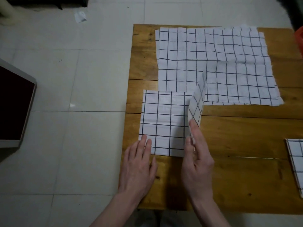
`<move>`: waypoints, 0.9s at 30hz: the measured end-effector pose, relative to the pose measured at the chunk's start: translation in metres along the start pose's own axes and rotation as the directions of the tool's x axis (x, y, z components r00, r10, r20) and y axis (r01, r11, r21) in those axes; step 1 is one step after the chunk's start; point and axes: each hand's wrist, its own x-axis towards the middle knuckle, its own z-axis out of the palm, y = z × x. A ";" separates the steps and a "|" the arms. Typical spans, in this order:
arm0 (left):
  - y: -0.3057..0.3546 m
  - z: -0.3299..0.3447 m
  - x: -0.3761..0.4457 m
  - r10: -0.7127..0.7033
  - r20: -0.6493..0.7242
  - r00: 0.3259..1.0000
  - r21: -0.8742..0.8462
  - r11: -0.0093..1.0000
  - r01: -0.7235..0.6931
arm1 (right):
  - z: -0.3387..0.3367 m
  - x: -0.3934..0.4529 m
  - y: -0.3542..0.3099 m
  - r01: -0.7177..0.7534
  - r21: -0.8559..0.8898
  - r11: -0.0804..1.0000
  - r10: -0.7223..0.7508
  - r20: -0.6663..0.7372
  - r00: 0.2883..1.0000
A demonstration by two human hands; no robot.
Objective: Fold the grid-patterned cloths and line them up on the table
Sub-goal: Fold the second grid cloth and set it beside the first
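lying on one wooden table, four grid cloths, near cloth half folded, left hand pressing its corner flat, fingers straight, right hand pinching raised flap edge, two unfolded cloths beyond, folded cloth far right

a crumpled scrap of white paper lies on the pale tiled floor left of the table. a dark panel with a light frame juts in at the left edge. something orange-red shows at the right edge.

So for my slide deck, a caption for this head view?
Left hand pins the grid cloth on the wooden table while right hand folds its edge over.
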 end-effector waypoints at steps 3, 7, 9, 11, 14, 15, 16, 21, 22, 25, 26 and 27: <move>-0.004 0.000 -0.001 0.008 -0.022 1.000 -0.027 1.000 -0.009 | 0.019 -0.002 0.005 0.073 -0.069 0.995 -0.066 0.091 0.994; -0.010 0.000 -0.003 0.020 -0.054 0.998 -0.105 0.994 -0.025 | 0.042 -0.005 0.016 0.148 -0.188 0.971 -0.103 0.230 0.968; -0.015 0.003 -0.005 0.019 -0.038 0.999 -0.155 0.988 -0.025 | 0.050 -0.007 0.022 0.171 -0.228 0.959 -0.098 0.300 0.949; -0.018 0.005 -0.006 0.016 -0.008 1.000 -0.200 0.980 -0.018 | 0.055 -0.009 0.029 0.195 -0.272 0.942 -0.084 0.371 0.925; -0.019 0.002 -0.007 0.028 -0.008 1.000 -0.263 0.964 -0.029 | 0.061 -0.012 0.036 0.214 -0.318 0.924 -0.053 0.446 0.894; -0.018 0.000 -0.007 0.023 -0.014 1.000 -0.292 0.956 -0.026 | 0.062 -0.013 0.037 0.212 -0.327 0.921 -0.041 0.460 0.887; -0.017 -0.002 -0.007 0.014 -0.020 1.000 -0.323 0.946 -0.019 | 0.063 -0.013 0.037 0.208 -0.338 0.918 -0.028 0.469 0.883; -0.017 -0.005 -0.011 -0.027 -0.034 0.999 -0.392 0.920 0.012 | 0.064 -0.015 0.041 0.225 -0.391 0.893 0.010 0.516 0.857; -0.017 -0.004 -0.012 -0.024 -0.043 0.999 -0.378 0.926 0.006 | 0.065 -0.015 0.041 0.241 -0.402 0.883 0.008 0.526 0.850; -0.017 0.001 -0.013 0.021 -0.051 0.998 -0.306 0.951 -0.036 | 0.065 -0.015 0.043 0.259 -0.405 0.877 0.016 0.564 0.826; -0.018 0.003 -0.013 0.041 -0.046 0.998 -0.274 0.960 -0.052 | 0.065 -0.014 0.043 0.260 -0.396 0.880 0.018 0.576 0.817; -0.020 0.006 -0.014 0.057 -0.041 0.998 -0.237 0.969 -0.066 | 0.064 -0.013 0.043 0.264 -0.385 0.884 0.015 0.587 0.809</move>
